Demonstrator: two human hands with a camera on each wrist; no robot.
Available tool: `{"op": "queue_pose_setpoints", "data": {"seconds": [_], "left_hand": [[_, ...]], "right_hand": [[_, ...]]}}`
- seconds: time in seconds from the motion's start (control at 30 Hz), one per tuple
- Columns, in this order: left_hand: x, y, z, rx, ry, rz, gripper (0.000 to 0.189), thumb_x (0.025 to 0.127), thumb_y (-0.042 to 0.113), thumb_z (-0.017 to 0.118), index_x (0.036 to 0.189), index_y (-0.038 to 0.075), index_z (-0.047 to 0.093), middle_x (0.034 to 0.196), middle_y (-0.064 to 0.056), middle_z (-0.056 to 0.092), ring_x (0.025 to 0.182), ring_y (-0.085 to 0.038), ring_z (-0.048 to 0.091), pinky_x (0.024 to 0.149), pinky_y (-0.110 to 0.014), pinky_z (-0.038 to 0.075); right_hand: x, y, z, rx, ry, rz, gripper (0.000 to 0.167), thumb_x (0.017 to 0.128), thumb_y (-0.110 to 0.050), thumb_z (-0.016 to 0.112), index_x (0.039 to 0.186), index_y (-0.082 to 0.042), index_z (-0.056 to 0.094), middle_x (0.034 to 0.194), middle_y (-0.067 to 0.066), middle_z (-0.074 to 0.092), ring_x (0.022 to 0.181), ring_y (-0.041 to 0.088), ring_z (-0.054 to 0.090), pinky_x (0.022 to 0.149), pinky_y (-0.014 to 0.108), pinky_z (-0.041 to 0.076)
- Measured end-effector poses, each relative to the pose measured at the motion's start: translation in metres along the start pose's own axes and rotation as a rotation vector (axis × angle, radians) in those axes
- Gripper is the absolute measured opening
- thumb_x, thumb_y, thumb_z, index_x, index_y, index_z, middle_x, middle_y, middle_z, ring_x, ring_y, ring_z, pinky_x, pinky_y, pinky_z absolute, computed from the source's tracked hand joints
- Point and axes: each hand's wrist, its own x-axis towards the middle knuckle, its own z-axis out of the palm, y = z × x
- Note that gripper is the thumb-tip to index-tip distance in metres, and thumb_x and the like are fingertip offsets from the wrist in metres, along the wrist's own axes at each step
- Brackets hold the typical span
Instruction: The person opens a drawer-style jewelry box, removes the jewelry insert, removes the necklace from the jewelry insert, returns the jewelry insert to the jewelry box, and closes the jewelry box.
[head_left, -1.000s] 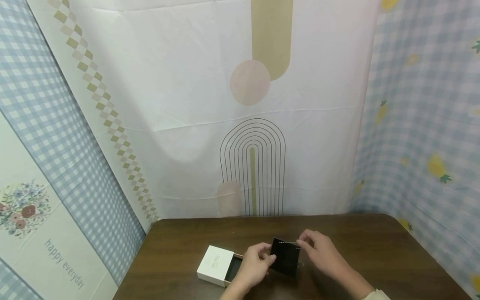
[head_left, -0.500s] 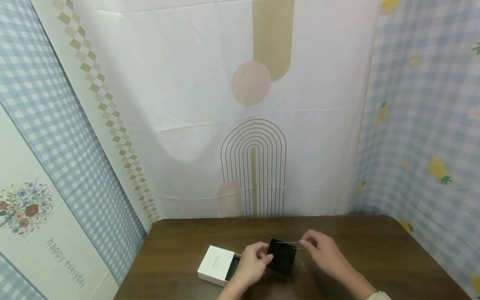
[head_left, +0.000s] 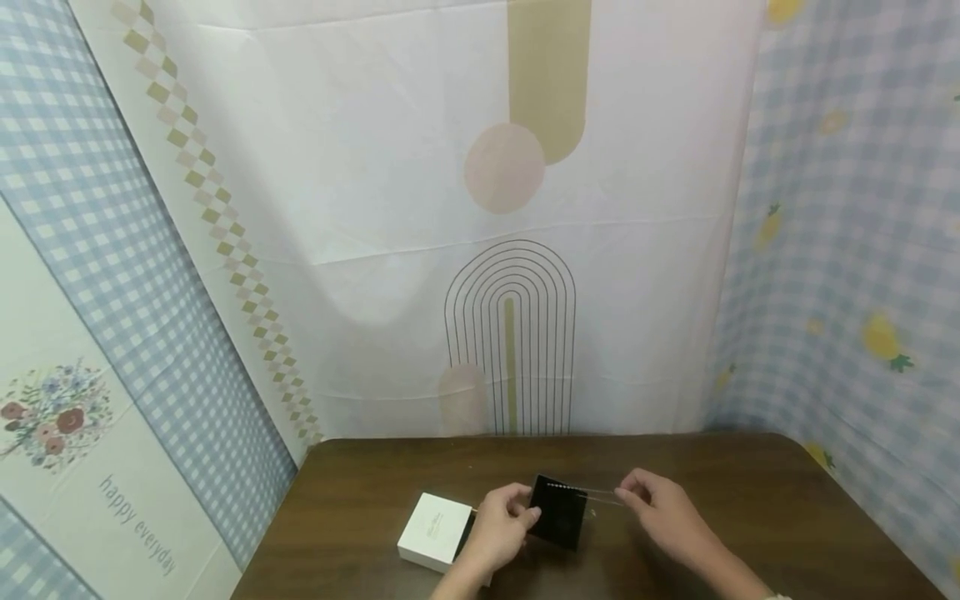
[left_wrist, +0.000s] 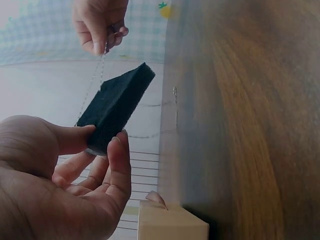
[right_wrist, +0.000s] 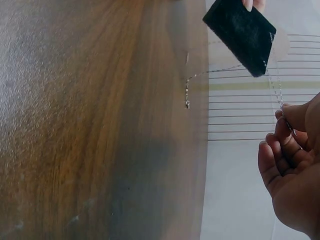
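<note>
L hand (head_left: 501, 527) pinches black pad (head_left: 557, 517), prob. to steady it; R hand (head_left: 663, 510) pinches chain (head_left: 562, 487), prob. for tension.

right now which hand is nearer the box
The left hand: in the head view it is just right of the box, holding the pad; the right hand is farther right, past the pad, pinching the chain.
</note>
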Motion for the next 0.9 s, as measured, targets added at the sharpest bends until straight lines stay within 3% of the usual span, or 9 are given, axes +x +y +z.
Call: {"op": "queue_pose_setpoints", "data": {"seconds": [0.57, 0.9], "left_hand": [[0.001, -0.004, -0.023, -0.050, 0.002, -0.025, 0.035, 0.100, 0.015, 0.074, 0.133, 0.003, 0.069, 0.083, -0.002, 0.066, 0.061, -0.016, 0.062, 0.054, -0.026, 0.052], [-0.001, -0.007, -0.026, -0.072, 0.012, -0.021, 0.035, 0.100, 0.012, 0.073, 0.133, 0.001, 0.068, 0.080, -0.001, 0.065, 0.060, -0.014, 0.059, 0.057, -0.027, 0.055]], "right_hand": [[0.003, 0.012, -0.007, -0.015, 0.005, -0.005, 0.014, 0.105, -0.026, 0.068, 0.107, -0.013, 0.071, 0.091, 0.003, 0.069, 0.073, 0.008, 0.052, 0.062, 0.024, 0.047], [0.006, 0.027, -0.014, -0.082, 0.008, 0.005, 0.014, 0.106, -0.026, 0.067, 0.107, -0.013, 0.071, 0.086, 0.002, 0.068, 0.069, 0.008, 0.051, 0.060, 0.025, 0.045]]}}
